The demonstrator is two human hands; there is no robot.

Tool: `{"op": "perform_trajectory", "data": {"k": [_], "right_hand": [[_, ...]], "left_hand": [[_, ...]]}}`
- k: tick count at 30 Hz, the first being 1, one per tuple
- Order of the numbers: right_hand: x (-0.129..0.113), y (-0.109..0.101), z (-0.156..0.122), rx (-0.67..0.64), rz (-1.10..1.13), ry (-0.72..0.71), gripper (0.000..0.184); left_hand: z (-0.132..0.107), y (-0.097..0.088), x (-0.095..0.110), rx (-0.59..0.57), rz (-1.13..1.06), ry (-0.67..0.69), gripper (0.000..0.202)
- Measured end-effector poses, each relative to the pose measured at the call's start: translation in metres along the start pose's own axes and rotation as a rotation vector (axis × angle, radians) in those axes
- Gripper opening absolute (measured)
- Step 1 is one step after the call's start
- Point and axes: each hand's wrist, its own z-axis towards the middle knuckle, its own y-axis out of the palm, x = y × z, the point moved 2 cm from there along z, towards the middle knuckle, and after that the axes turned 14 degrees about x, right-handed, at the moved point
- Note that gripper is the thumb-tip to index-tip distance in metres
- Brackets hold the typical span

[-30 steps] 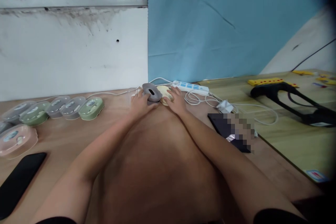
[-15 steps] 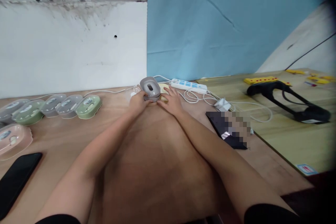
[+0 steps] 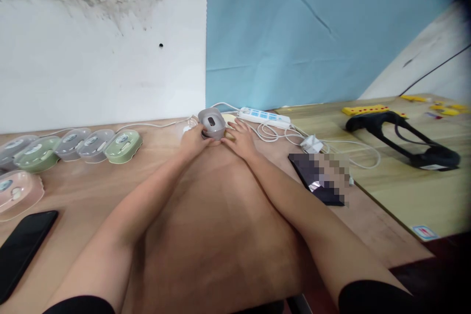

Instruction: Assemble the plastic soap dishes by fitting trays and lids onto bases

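Both my arms reach far across the wooden table (image 3: 221,216). My left hand (image 3: 194,141) grips the left side of a small grey oval case (image 3: 212,123), which stands tilted up on its edge. My right hand (image 3: 240,139) rests beside it with fingers spread flat over a pale yellow oval case (image 3: 228,119) that is mostly hidden behind the grey one. A thin white cable (image 3: 154,125) runs left from the cases.
A row of grey and green oval cases (image 3: 88,145) and a pink one (image 3: 14,192) lie at left, with a black phone (image 3: 22,248) near the front. A white power strip (image 3: 263,116), charger and cables, a dark flat object (image 3: 312,179) and a black frame (image 3: 405,132) lie at right.
The grey case has been tipped up from lying flat to standing on edge against the yellow one. The view has shifted slightly downward.
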Motion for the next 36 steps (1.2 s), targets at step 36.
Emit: {"op": "perform_trajectory", "data": {"k": [36], "right_hand": [[-0.005, -0.002, -0.005, 0.069, 0.021, 0.014, 0.037]], "left_hand": [[-0.015, -0.004, 0.004, 0.116, 0.083, 0.079, 0.066]]}}
